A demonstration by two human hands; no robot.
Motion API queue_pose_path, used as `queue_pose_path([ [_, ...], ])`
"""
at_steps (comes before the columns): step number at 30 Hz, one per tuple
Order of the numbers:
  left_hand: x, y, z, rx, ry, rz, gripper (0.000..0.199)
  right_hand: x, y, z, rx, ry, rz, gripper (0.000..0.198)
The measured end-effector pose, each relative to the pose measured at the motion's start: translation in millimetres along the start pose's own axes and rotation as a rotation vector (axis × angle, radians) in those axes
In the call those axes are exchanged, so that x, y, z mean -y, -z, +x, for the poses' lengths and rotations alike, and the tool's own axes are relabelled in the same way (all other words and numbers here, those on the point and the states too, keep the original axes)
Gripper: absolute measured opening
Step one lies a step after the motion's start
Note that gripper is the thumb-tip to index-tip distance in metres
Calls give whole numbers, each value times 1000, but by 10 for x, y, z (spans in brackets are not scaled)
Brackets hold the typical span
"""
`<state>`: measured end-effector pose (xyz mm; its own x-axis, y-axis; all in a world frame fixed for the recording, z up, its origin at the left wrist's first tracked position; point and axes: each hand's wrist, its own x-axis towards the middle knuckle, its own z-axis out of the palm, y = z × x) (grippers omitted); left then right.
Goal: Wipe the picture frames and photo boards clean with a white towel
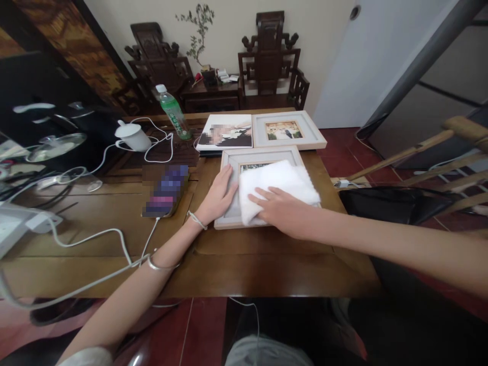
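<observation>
A light wooden picture frame (233, 219) with a white mat lies flat near the table's right end. My left hand (219, 197) rests on its left border, fingers stretched out and thumb apart. Over the frame's middle and right side lies a folded white towel (280, 178), hiding most of the picture inside. My right hand (282, 211) holds the towel against the frame, its fingers spread across the near part of the cloth. Just beyond are a second wooden frame (320, 138) with a photo and a photo panel (229, 134), side by side.
A phone (168, 190) with a white cable lies left of the frame. A green-labelled bottle (173, 112), a lidded white cup (132, 136) and a glass-lidded pot (57, 147) stand farther left. Loose cables cross the wooden table (267, 269). A wooden chair (419, 152) is at right.
</observation>
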<state>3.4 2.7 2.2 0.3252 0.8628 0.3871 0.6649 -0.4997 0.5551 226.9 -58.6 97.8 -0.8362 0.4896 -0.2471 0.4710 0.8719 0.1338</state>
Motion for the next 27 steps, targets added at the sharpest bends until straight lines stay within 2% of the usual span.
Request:
queue_pose_path([
  [2,36,-20,1,13,-35,43,54,-112,-33,-163,11,-28,-9,30],
  [5,71,-44,3,-1,-48,57,48,-249,-90,-355,-44,-64,5,29],
  [8,70,-48,7,-12,-42,44,48,-264,-119,-388,-101,-51,32,31],
  [16,38,5,16,-30,-28,-10,49,25,32,236,-78,73,12,22],
  [19,49,26,20,-22,-42,-7,50,53,75,304,-99,63,3,22],
  [23,70,34,23,-1,-63,21,47,-32,104,29,-4,-14,10,23],
  [27,90,31,25,27,-85,32,43,-130,70,-426,66,-209,-57,21],
])
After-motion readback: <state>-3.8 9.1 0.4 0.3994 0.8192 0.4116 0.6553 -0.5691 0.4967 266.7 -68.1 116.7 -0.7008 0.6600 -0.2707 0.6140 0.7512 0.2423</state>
